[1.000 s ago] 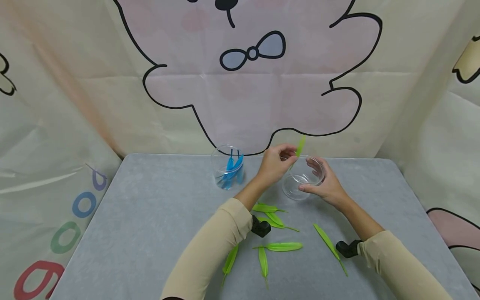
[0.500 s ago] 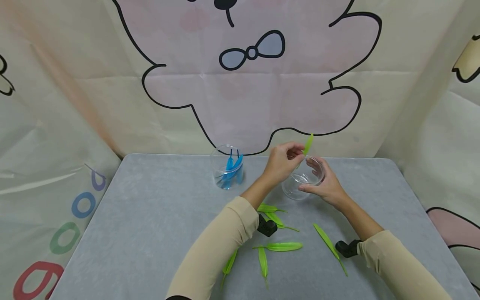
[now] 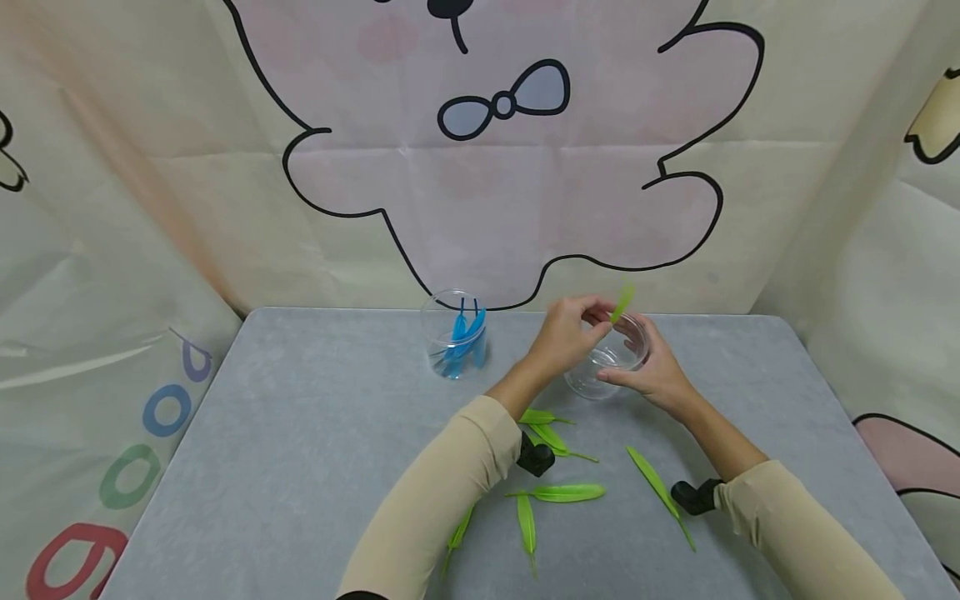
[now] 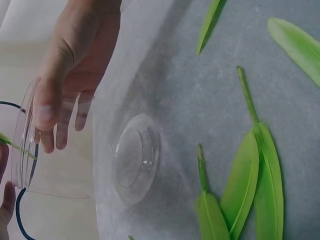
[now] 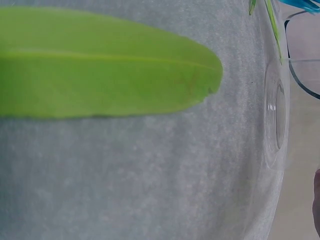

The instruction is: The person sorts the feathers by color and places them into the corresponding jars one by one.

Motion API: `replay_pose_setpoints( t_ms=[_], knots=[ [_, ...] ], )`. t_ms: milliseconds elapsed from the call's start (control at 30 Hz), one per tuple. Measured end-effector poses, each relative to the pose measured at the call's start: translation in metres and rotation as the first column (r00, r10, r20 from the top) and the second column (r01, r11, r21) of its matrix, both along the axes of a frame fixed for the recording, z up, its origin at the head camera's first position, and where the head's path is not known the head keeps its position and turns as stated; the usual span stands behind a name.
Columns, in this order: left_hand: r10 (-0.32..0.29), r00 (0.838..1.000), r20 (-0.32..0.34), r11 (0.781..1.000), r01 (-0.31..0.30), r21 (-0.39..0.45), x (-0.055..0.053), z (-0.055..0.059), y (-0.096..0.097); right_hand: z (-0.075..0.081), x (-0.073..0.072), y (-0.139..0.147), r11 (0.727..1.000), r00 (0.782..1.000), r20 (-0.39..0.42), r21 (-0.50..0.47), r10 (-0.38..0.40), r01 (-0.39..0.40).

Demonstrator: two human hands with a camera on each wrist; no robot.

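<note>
My left hand (image 3: 573,337) pinches a green feather (image 3: 623,302) by its lower part, at the mouth of a clear round jar (image 3: 611,354). In the left wrist view the feather's thin quill (image 4: 22,150) points in past the jar's rim (image 4: 25,170), and the fingers (image 4: 7,210) show only at the left edge. My right hand (image 3: 660,371) grips the jar from the right, thumb in front and fingers behind the rim. The jar leans a little, with its round base (image 4: 135,160) low over the table. In the right wrist view a large green feather lies close below the camera.
A second clear jar (image 3: 459,333) with several blue feathers (image 3: 467,340) inside stands at the back of the grey table (image 3: 322,433). Loose green feathers lie nearer: a cluster (image 3: 551,437) beside the left wrist, one sideways (image 3: 568,493), one (image 3: 660,487) by the right wrist.
My left hand has moved right with the feather, which went from the jar's left side to over its mouth and then dipped lower. My right hand and the jar stay put.
</note>
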State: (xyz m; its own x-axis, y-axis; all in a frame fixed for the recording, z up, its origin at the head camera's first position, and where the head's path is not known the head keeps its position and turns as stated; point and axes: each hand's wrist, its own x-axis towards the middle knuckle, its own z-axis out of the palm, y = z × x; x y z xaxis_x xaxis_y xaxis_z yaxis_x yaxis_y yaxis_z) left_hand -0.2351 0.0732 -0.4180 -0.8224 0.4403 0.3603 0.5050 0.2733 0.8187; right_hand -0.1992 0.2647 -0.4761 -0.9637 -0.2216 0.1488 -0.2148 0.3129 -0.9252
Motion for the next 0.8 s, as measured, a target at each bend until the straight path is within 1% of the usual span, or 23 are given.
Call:
replay_pose_setpoints(
  t_ms=[333,467,533,633,700,800],
  knots=[
    [-0.012,1.0,-0.012,0.999,0.011,-0.043,0.002,-0.005,-0.004,-0.001,0.0,0.0,1.0,1.0,0.005,-0.003,0.018,-0.018],
    [-0.012,1.0,-0.014,0.999,0.012,-0.038,0.002,-0.007,-0.008,-0.001,0.0,0.001,1.0,1.0,-0.006,-0.001,0.024,-0.024],
    [-0.008,1.0,-0.004,1.0,0.008,-0.019,0.002,-0.008,-0.011,-0.001,0.001,0.001,1.0,1.0,-0.011,-0.001,0.023,-0.023],
    [0.014,1.0,0.023,1.0,-0.015,0.025,0.001,-0.01,-0.017,-0.001,0.001,0.001,1.0,1.0,-0.019,0.005,0.021,-0.021],
    [0.042,0.998,0.045,0.997,-0.044,0.06,0.0,-0.011,-0.022,-0.001,0.001,0.001,1.0,0.999,-0.025,0.008,0.02,-0.02],
    [0.088,0.993,0.082,0.992,-0.095,0.086,-0.003,-0.017,-0.031,-0.001,0.001,0.001,1.0,0.999,-0.03,0.012,0.018,-0.017]
  ],
)
